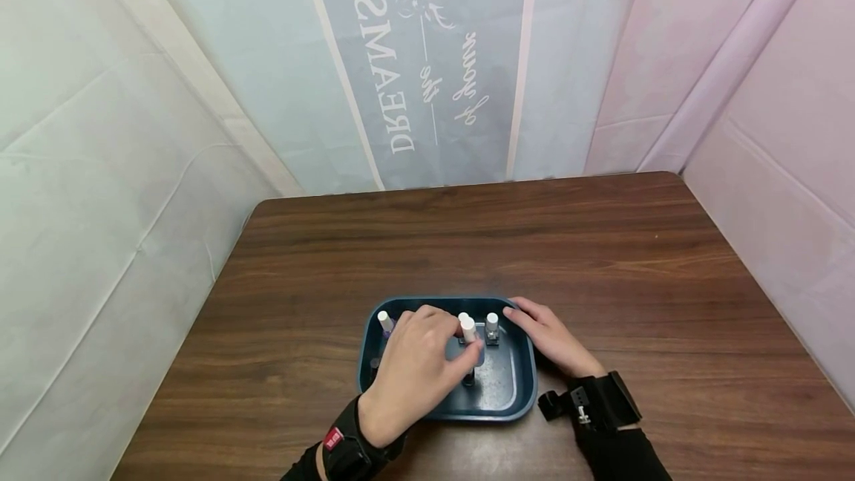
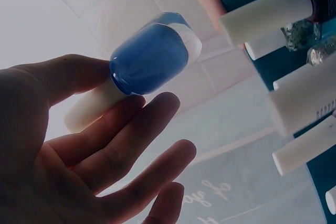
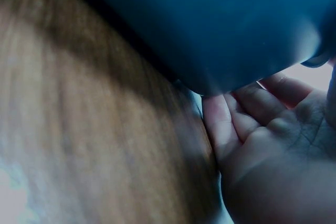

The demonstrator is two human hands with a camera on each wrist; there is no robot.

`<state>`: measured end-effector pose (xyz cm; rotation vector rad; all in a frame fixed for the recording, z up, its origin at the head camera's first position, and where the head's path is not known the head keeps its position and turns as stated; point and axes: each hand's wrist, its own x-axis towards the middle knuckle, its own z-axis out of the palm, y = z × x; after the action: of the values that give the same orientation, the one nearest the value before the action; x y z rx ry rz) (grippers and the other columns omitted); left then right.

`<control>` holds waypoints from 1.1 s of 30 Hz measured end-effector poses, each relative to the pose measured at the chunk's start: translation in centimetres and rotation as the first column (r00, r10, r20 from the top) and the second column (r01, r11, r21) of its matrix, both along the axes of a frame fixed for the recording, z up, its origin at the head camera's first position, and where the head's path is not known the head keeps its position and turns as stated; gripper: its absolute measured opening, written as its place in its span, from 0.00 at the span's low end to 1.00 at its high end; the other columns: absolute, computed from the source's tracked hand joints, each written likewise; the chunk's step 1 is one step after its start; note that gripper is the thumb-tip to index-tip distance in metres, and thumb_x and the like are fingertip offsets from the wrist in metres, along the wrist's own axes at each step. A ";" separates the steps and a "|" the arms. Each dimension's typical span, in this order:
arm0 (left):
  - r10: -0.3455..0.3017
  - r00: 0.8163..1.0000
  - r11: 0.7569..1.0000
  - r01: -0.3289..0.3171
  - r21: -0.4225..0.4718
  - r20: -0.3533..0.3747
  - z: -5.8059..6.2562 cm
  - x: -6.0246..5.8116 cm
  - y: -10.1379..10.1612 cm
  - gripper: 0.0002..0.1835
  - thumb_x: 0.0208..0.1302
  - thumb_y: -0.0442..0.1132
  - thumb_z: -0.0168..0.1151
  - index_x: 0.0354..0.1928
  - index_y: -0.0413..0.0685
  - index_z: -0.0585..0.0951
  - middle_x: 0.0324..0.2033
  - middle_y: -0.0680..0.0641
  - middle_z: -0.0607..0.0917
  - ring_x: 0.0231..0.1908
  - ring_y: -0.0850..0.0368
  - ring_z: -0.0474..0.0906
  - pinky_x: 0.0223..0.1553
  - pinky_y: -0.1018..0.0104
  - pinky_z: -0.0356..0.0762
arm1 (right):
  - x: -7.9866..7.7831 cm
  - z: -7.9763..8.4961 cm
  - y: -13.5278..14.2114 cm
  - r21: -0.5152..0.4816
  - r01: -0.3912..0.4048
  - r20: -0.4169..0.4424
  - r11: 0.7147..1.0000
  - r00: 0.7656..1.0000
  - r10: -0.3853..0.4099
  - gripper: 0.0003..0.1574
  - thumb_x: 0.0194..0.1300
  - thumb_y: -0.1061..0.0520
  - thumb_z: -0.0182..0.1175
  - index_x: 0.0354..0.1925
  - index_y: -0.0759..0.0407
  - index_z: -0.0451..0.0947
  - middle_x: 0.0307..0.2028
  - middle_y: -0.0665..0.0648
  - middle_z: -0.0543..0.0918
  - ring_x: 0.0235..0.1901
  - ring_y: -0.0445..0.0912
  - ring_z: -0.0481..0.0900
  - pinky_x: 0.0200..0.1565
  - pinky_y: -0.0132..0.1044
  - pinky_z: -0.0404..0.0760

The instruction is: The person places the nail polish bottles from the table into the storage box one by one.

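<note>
My left hand (image 1: 421, 351) is over the tray, its thumb and index finger pinching a nail polish bottle (image 2: 149, 59) at the white cap. Blue polish shows in the bottle, and the other fingers are spread away from it. At the far right corner of the dark blue tray (image 1: 497, 396), my right hand (image 1: 554, 336) grips the rim. Its thumb lies over the edge, while the fingers touch the outer wall (image 3: 210, 24). Inside the tray stand several more white-capped bottles, among them a clear one (image 1: 492, 327) and a purple one (image 1: 386, 323). The left hand hides part of the tray.
The tray stands on a brown wooden table (image 1: 534, 243), close to its near side. Pale cloth hangings (image 1: 568, 58) surround the table behind and on both sides. A wristband with a small camera (image 1: 551, 405) is on the right wrist, beside the tray.
</note>
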<state>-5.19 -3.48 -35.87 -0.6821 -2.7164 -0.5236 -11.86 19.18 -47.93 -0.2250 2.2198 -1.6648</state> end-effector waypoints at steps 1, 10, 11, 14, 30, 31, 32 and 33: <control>-0.001 1.000 1.000 0.001 0.003 0.001 0.0 0.0 0.1 0.12 0.58 0.53 0.66 0.29 0.55 0.85 0.30 0.56 0.87 0.38 0.62 0.78 0.38 0.67 0.72 | 0.0 0.0 0.0 -0.001 -0.003 0.002 1.000 1.000 0.003 0.26 0.73 0.42 0.48 0.59 0.56 0.73 0.53 0.59 0.80 0.52 0.49 0.75 0.55 0.40 0.73; -0.007 1.000 1.000 0.008 0.024 -0.028 -0.5 0.4 0.9 0.12 0.57 0.53 0.66 0.29 0.54 0.84 0.30 0.56 0.87 0.37 0.62 0.78 0.36 0.68 0.70 | 0.0 -0.1 0.0 -0.003 -0.003 0.002 1.000 1.000 0.003 0.26 0.73 0.42 0.48 0.59 0.56 0.74 0.52 0.59 0.80 0.50 0.48 0.75 0.53 0.39 0.73; -0.008 0.999 1.000 0.008 0.025 -0.034 -0.6 0.4 1.0 0.11 0.57 0.53 0.66 0.28 0.54 0.84 0.30 0.56 0.87 0.37 0.62 0.78 0.35 0.69 0.70 | 0.0 -0.1 0.0 -0.002 0.001 -0.001 1.000 1.000 -0.001 0.26 0.73 0.42 0.48 0.59 0.56 0.74 0.52 0.59 0.80 0.50 0.48 0.75 0.53 0.38 0.73; -0.005 0.999 1.000 0.006 0.026 -0.044 -0.8 0.5 1.3 0.10 0.57 0.53 0.66 0.27 0.56 0.84 0.28 0.57 0.86 0.35 0.62 0.77 0.33 0.70 0.67 | -0.1 -0.1 -0.1 0.005 0.006 -0.012 1.000 1.000 -0.006 0.26 0.73 0.43 0.49 0.58 0.56 0.74 0.52 0.59 0.80 0.51 0.48 0.75 0.54 0.38 0.73; 0.016 1.000 1.000 -0.016 0.021 0.003 -2.6 1.0 2.8 0.10 0.58 0.52 0.66 0.29 0.56 0.85 0.28 0.58 0.87 0.35 0.63 0.76 0.39 0.67 0.71 | -0.1 -0.1 0.1 0.004 -0.008 -0.013 1.000 1.000 0.008 0.26 0.73 0.43 0.48 0.59 0.57 0.74 0.52 0.59 0.80 0.51 0.48 0.76 0.55 0.41 0.72; 0.019 1.000 1.000 -0.019 0.020 0.004 -2.8 1.1 2.9 0.10 0.58 0.53 0.66 0.28 0.56 0.85 0.28 0.58 0.87 0.36 0.62 0.77 0.38 0.67 0.71 | -0.1 -0.1 0.1 0.004 -0.009 -0.010 1.000 1.000 0.009 0.26 0.73 0.43 0.47 0.59 0.56 0.73 0.52 0.59 0.80 0.51 0.48 0.76 0.55 0.41 0.72; 0.020 1.000 1.000 -0.020 0.018 -0.002 -2.9 1.1 3.0 0.10 0.58 0.53 0.66 0.28 0.56 0.85 0.28 0.58 0.87 0.36 0.62 0.77 0.38 0.67 0.70 | -0.1 -0.1 0.1 0.002 -0.011 -0.007 1.000 1.000 0.011 0.26 0.73 0.43 0.47 0.59 0.56 0.73 0.52 0.59 0.80 0.51 0.49 0.76 0.54 0.41 0.73; 0.022 1.000 1.000 -0.022 0.016 -0.013 -3.0 1.1 3.1 0.10 0.58 0.53 0.66 0.27 0.56 0.84 0.27 0.57 0.87 0.36 0.62 0.77 0.38 0.67 0.70 | -0.1 -0.1 0.1 0.001 -0.013 -0.005 1.000 1.000 0.013 0.26 0.73 0.43 0.47 0.59 0.56 0.73 0.52 0.59 0.80 0.51 0.49 0.76 0.54 0.41 0.73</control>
<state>-4.13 -0.41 -38.90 -0.6483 -2.7014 -0.5326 -11.97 19.29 -47.98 -0.2438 2.2180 -1.6587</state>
